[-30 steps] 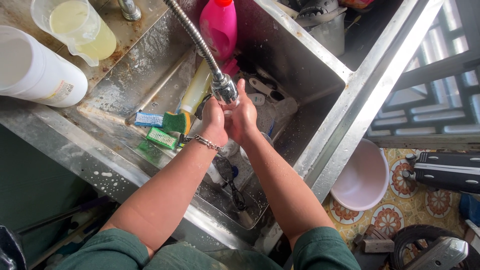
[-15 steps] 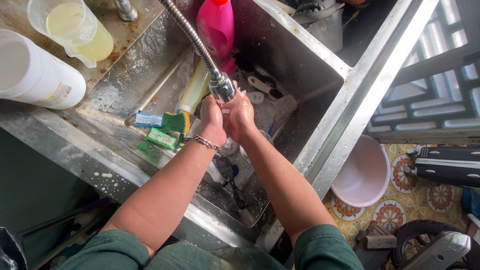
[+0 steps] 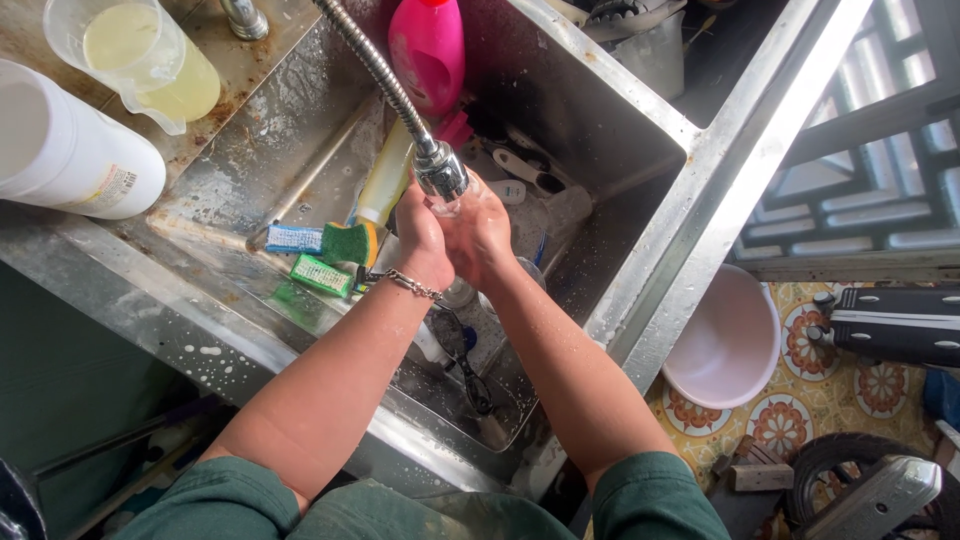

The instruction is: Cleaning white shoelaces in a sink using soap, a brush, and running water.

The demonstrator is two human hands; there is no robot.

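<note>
My left hand (image 3: 420, 240) and my right hand (image 3: 485, 235) are pressed together palm to palm directly under the head of a flexible metal tap hose (image 3: 440, 172), above a steel sink (image 3: 640, 290). Water runs onto them. Neither hand holds an object that I can see. A thin chain bracelet (image 3: 408, 285) hangs on my left wrist. A yellow bottle (image 3: 385, 185) lies just left of my left hand, and a green-and-yellow sponge (image 3: 345, 243) sits beside it on the sink ledge.
A pink bottle (image 3: 427, 50) stands at the back of the sink. On the counter to the left are a white cylindrical container (image 3: 70, 160) and a plastic jug of yellowish liquid (image 3: 140, 60). A pink basin (image 3: 725, 340) sits on the patterned floor tiles to the right.
The hands have stayed under the tap head, rubbing lightly against each other. The view has tilted slightly.
</note>
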